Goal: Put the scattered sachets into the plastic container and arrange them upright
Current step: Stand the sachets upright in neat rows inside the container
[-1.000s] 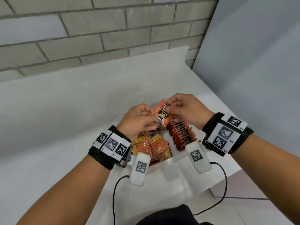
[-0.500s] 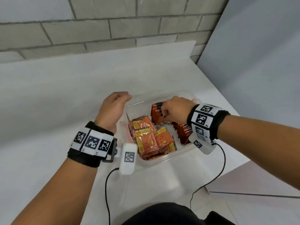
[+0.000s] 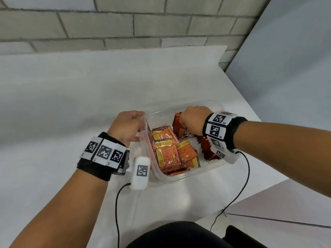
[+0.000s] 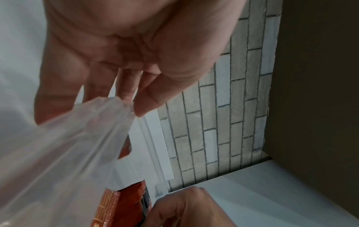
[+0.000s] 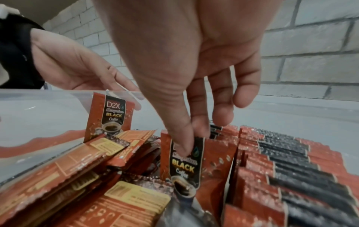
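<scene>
On the white bench (image 3: 71, 104), low and right of centre in the head view, the plastic container (image 3: 179, 178) has its left rim gripped by the left hand (image 3: 128, 127), while the right hand (image 3: 194, 120) pinches an upright sachet (image 5: 186, 167) beside the standing row (image 5: 287, 165).

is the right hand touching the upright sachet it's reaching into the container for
Touching. The right wrist view shows the right hand pinching the top edge of the upright sachet between thumb and forefinger, beside the standing row of sachets.
</scene>
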A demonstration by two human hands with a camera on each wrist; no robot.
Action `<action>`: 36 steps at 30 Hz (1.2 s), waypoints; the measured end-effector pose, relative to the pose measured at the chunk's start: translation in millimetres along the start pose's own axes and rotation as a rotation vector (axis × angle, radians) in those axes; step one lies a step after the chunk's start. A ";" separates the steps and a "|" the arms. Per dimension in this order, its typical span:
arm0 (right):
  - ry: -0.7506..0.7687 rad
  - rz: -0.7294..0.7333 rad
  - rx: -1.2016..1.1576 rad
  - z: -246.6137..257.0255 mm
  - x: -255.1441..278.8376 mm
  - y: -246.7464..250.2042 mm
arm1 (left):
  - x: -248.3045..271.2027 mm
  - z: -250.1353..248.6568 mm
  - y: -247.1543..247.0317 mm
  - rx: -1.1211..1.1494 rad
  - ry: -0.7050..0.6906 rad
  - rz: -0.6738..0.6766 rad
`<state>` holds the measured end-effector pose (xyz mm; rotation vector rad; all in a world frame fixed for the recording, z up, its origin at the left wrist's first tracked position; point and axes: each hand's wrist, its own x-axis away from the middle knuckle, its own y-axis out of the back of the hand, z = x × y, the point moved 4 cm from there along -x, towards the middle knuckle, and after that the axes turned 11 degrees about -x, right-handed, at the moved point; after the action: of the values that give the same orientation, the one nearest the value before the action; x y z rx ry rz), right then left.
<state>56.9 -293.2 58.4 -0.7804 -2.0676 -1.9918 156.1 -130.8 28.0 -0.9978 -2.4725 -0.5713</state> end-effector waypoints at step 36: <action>-0.092 -0.025 -0.102 -6.5 4.1 7.2 | 1.6 1.8 -0.4 0.076 -0.005 0.034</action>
<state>55.4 -298.7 67.2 -0.8857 -2.0474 -2.1276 154.4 -129.2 27.3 -1.0104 -2.4576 -0.4605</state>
